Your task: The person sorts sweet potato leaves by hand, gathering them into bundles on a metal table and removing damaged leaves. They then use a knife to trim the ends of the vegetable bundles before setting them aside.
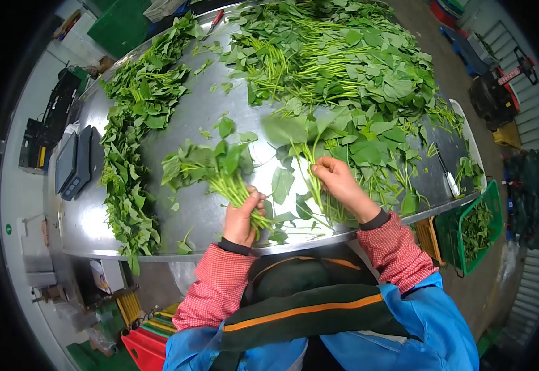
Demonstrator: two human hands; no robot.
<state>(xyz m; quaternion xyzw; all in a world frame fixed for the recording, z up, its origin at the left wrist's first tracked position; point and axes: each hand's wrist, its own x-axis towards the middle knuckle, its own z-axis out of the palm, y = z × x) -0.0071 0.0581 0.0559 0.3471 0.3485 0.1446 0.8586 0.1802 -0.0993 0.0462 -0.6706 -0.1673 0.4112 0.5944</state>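
Note:
My left hand point(242, 216) grips a bunch of leafy green stems point(211, 167) by the stalks, its leaves fanning up and to the left over the steel table point(189, 117). My right hand point(339, 182) pinches the stalk of a single large-leafed stem point(291, 133) that stands up from the loose greens. A big heap of the same greens point(337, 62) covers the far right of the table. A long band of greens point(136, 123) curves down the table's left side.
A scale and dark devices point(75, 161) sit at the table's left edge. A knife point(449, 179) lies near the right edge. A green crate of greens point(476, 229) stands right of the table. Red and yellow crates point(143, 337) sit on the floor below.

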